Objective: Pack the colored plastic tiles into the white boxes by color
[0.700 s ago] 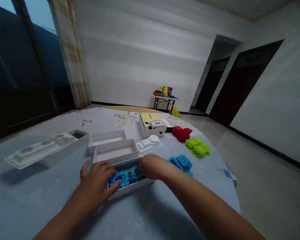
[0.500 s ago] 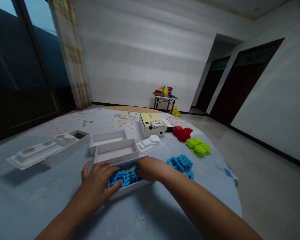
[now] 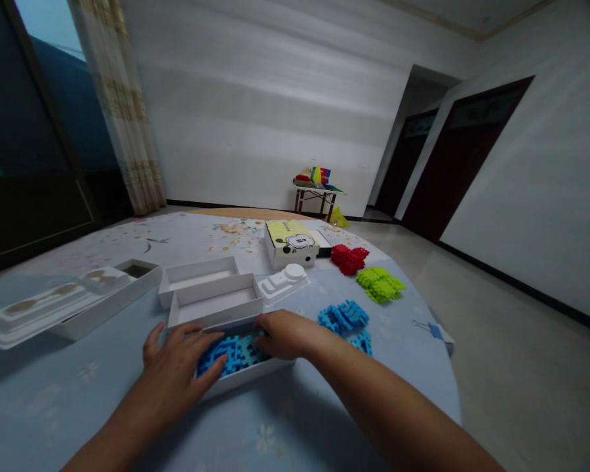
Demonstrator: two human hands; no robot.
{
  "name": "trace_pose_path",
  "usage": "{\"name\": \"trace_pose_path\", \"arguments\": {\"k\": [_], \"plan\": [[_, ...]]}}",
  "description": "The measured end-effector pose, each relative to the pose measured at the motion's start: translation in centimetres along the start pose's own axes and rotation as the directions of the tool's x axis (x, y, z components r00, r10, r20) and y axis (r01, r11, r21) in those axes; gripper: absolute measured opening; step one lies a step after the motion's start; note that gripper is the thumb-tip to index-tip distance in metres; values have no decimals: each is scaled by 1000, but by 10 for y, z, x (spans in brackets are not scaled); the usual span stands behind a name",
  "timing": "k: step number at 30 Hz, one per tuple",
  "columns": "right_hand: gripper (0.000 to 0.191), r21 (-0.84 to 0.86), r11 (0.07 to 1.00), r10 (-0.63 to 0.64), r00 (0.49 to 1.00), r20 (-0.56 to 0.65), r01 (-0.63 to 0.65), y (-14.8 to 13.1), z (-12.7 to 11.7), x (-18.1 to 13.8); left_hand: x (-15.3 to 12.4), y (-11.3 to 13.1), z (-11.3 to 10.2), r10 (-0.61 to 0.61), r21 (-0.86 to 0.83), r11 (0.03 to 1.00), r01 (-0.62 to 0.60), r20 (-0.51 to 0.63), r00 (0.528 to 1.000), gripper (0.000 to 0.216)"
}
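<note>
A shallow white box (image 3: pixel 248 379) filled with blue interlocking plastic blocks (image 3: pixel 225 356) sits on the table in front of me. Across its left end lies my left hand (image 3: pixel 179 360), fingers spread, thumb over the near wall and fingertips over the blocks. My right hand (image 3: pixel 280 334) reaches into the right end of the box with its fingers curled down among the blue blocks; the fingertips are partly hidden. Just right of that hand, more blue blocks (image 3: pixel 344 317) lie loose in a pile on the cloth.
Beyond the box stand two white trays (image 3: pixel 216 306). A long white box (image 3: pixel 111 305) with a plastic insert lies left. Farther off are a white plastic piece (image 3: pixel 284 283), a yellow cartoon box (image 3: pixel 291 244), red blocks (image 3: pixel 349 259) and green blocks (image 3: pixel 380 284).
The whole view has shifted, so things on the table appear farther left. Both hands stay at the box, and the right hand's fingers remain among the blue blocks.
</note>
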State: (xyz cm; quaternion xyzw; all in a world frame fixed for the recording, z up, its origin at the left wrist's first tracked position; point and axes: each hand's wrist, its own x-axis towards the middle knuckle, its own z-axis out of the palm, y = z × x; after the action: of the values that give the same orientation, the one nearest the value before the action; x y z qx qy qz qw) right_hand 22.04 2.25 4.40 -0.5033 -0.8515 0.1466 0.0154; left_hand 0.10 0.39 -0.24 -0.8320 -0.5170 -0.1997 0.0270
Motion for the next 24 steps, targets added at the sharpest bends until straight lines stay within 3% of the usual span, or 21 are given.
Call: {"name": "trace_pose_path", "arguments": {"k": [4,7,11,14,19,24], "plan": [[36,74,995,-65,998,-23,66,0,1,-5,3,-1,3,-10,32,999,11,-16,1000,43],[37,186,980,-38,988,-150,65,10,-7,-16,4,-4,2,-11,22,1000,11,-4,1000,43],[33,324,943,49,933,-356,75,49,-28,-39,5,-12,-5,-23,-34,999,24,31,999,49],[33,361,932,134,902,-411,26,91,-43,-63,4,-22,-7,-48,-56,997,51,63,997,62],[61,314,929,281,926,-253,-197,155,-48,-108,-4,-43,7,-69,-122,989,80,91,993,88],[81,229,919,340,939,-52,-320,187,-30,-122,-10,-57,24,35,-176,984,-3,178,983,105]]}}
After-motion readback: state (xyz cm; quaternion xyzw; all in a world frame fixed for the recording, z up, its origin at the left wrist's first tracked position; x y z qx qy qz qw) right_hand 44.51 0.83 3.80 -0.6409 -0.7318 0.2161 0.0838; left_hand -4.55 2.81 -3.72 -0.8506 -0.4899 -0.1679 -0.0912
